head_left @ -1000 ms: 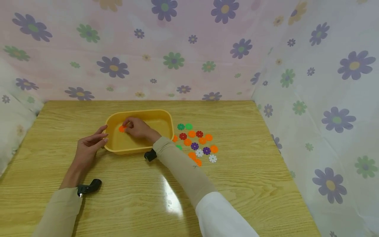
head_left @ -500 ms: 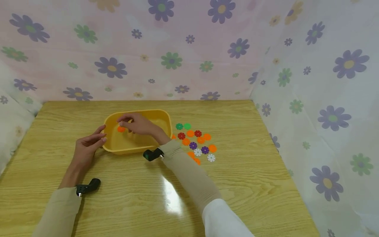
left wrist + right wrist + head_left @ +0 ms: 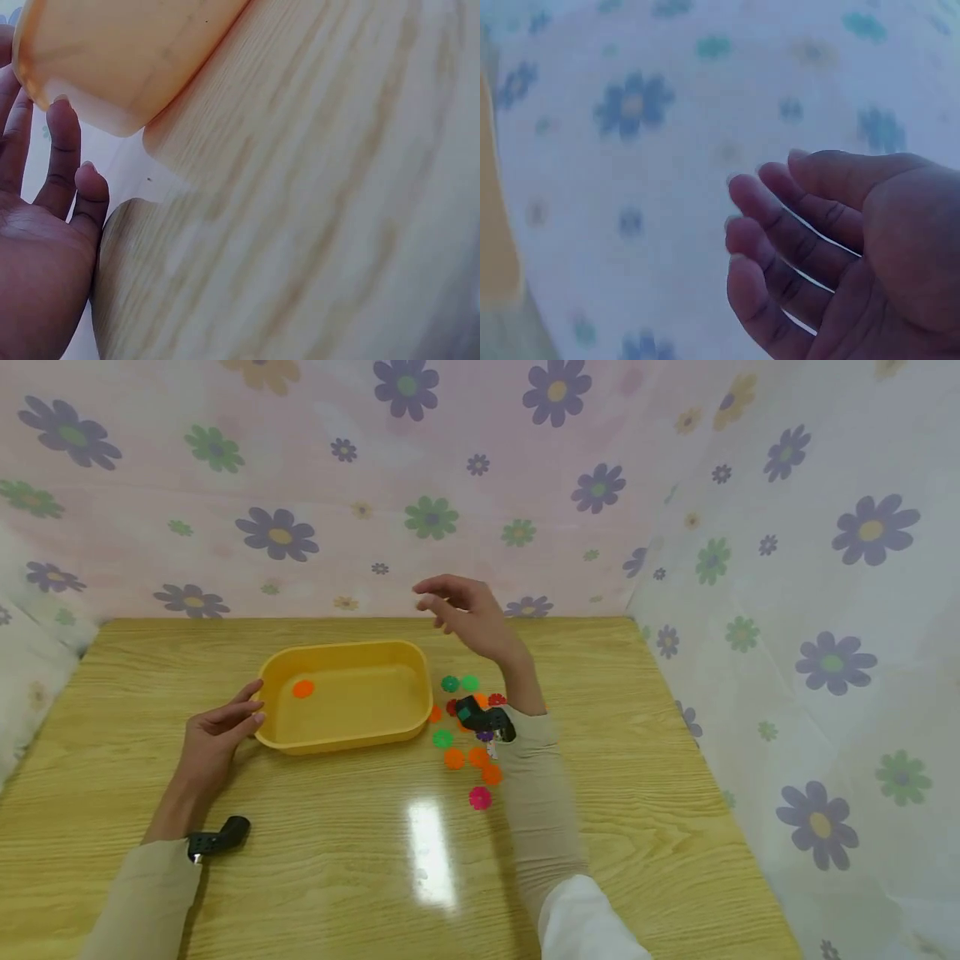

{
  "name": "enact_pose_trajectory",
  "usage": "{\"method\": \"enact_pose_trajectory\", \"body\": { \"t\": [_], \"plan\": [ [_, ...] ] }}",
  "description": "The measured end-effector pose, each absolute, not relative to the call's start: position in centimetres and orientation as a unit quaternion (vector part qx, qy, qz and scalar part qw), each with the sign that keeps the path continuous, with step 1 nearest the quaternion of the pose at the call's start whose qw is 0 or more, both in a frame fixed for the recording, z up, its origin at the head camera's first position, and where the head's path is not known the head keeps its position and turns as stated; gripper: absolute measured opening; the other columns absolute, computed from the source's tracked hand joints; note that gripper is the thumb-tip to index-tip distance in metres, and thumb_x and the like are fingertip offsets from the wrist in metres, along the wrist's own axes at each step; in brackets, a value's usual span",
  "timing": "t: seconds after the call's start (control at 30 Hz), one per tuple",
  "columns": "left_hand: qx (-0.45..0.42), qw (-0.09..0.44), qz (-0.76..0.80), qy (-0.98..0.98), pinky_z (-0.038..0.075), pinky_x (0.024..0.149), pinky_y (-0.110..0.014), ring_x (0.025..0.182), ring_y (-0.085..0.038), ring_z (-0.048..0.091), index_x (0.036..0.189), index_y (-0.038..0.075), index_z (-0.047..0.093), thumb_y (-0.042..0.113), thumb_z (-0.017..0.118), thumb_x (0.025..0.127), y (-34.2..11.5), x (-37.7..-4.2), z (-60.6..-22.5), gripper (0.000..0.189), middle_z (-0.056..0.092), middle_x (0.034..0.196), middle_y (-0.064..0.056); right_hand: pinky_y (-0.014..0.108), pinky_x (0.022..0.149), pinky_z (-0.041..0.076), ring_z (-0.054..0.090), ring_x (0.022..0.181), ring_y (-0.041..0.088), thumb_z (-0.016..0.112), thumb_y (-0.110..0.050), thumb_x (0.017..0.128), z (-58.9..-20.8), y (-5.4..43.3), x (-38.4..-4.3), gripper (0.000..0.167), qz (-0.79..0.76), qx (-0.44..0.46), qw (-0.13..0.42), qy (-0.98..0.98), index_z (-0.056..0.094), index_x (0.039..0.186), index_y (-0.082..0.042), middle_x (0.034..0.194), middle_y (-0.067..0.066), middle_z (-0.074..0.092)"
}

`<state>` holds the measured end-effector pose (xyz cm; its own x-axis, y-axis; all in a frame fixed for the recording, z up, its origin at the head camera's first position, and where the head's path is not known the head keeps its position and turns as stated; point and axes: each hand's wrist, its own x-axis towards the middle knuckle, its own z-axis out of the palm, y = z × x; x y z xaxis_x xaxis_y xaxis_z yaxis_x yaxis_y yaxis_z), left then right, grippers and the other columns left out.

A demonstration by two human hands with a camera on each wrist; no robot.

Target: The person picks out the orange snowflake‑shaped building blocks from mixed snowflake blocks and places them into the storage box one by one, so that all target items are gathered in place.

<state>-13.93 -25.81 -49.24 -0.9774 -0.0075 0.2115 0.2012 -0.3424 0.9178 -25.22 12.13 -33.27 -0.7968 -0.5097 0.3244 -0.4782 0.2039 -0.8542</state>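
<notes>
1. Right hand (image 3: 468, 614) has lifted out of the yellow plastic tub (image 3: 360, 741) since the earlier frame. It is raised at the centre of the frame, fingers loosely bent, holding nothing.
2. Left hand (image 3: 210, 743), centre left, rests relaxed fingertips against the tub's left end, probably to steady it. Whether a finger hooks the rim cannot be told.
3. Loose notched discs (image 3: 453, 759) lie on the wood-grain table (image 3: 300, 860) right of the tub, presumably for right-hand reach; a pink disc (image 3: 480, 798) is lowest. Black wrist camera (image 3: 486, 720) and right sleeve (image 3: 536, 802) hide some.
4. Tub contents: one orange notched disc (image 3: 303, 689), on the floor near the left end.
</notes>
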Motion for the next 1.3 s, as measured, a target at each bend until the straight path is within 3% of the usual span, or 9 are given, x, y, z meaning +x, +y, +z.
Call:
{"method": "enact_pose_trajectory", "body": {
  "t": [0.07, 0.13, 0.27, 0.5, 0.7, 1.1, 1.3],
  "plan": [
    [-0.086, 0.062, -0.814, -0.571, 0.058, 0.081, -0.014, 0.133, -0.004, 0.055, 0.113, -0.011, 0.073, -0.019, 0.055, 0.095, -25.9, -13.9, -49.3, 0.027, 0.068, 0.136, 0.002, 0.038, 0.071, 0.056, 0.061, 0.077, 0.022, 0.054, -0.008, 0.106, -34.6, 14.8, -25.9, 0.026, -0.528, -0.275, 0.005, 0.803, 0.066, 0.126, 0.003, 0.110, 0.023, 0.069],
    [-0.090, 0.062, -0.812, -0.573, 0.057, 0.083, -0.014, 0.134, -0.004, 0.055, 0.113, -0.010, 0.073, -0.019, 0.056, 0.095, -25.9, -13.9, -49.3, 0.026, 0.067, 0.136, 0.001, 0.047, 0.076, 0.057, 0.064, 0.084, 0.031, 0.054, -0.011, 0.106, -36.6, 17.6, -26.5, 0.028, -0.509, -0.226, 0.020, 0.830, 0.065, 0.128, 0.002, 0.114, 0.026, 0.068],
    [-0.096, 0.060, -0.809, -0.577, 0.055, 0.090, -0.015, 0.135, -0.004, 0.054, 0.113, -0.011, 0.072, -0.019, 0.056, 0.095, -26.0, -13.9, -49.3, 0.026, 0.066, 0.137, 0.001, 0.057, 0.083, 0.056, 0.064, 0.094, 0.044, 0.055, -0.014, 0.105, -41.0, 22.6, -26.8, 0.034, -0.445, -0.154, 0.094, 0.877, 0.062, 0.134, 0.003, 0.119, 0.027, 0.066],
    [-0.080, 0.063, -0.796, -0.596, 0.057, 0.077, -0.013, 0.134, -0.003, 0.054, 0.113, -0.009, 0.073, -0.016, 0.058, 0.095, -26.1, -14.0, -49.0, 0.025, 0.068, 0.135, 0.004, 0.040, 0.090, 0.054, 0.064, 0.096, 0.026, 0.075, -0.013, 0.092, -44.7, 27.6, -24.5, 0.033, -0.350, -0.095, 0.187, 0.913, 0.071, 0.123, 0.000, 0.111, 0.017, 0.071],
    [-0.066, 0.066, -0.795, -0.599, 0.057, 0.077, -0.013, 0.133, -0.002, 0.054, 0.112, -0.008, 0.074, -0.015, 0.060, 0.094, -26.1, -14.0, -48.6, 0.024, 0.068, 0.134, 0.005, 0.036, 0.087, 0.051, 0.061, 0.098, 0.027, 0.085, -0.014, 0.083, -45.2, 27.8, -23.4, 0.038, -0.382, -0.114, 0.191, 0.897, 0.074, 0.118, -0.005, 0.111, 0.013, 0.071],
    [-0.069, 0.070, -0.799, -0.593, 0.057, 0.075, -0.013, 0.134, -0.002, 0.054, 0.112, -0.008, 0.074, -0.015, 0.059, 0.095, -25.8, -13.8, -49.1, 0.024, 0.068, 0.135, 0.005, 0.033, 0.081, 0.047, 0.056, 0.092, 0.026, 0.081, -0.008, 0.087, -45.9, 27.7, -23.2, 0.027, -0.385, -0.173, 0.174, 0.890, 0.074, 0.111, 0.001, 0.109, 0.018, 0.069],
    [-0.061, 0.063, -0.794, -0.601, 0.054, 0.086, -0.011, 0.134, 0.000, 0.053, 0.114, -0.010, 0.072, -0.012, 0.061, 0.095, -25.8, -13.9, -49.2, 0.022, 0.067, 0.135, 0.006, 0.028, 0.078, 0.045, 0.053, 0.088, 0.023, 0.082, -0.009, 0.087, -46.4, 27.9, -23.0, 0.026, -0.394, -0.166, 0.175, 0.887, 0.072, 0.110, 0.000, 0.102, 0.014, 0.066]
  ]
}}
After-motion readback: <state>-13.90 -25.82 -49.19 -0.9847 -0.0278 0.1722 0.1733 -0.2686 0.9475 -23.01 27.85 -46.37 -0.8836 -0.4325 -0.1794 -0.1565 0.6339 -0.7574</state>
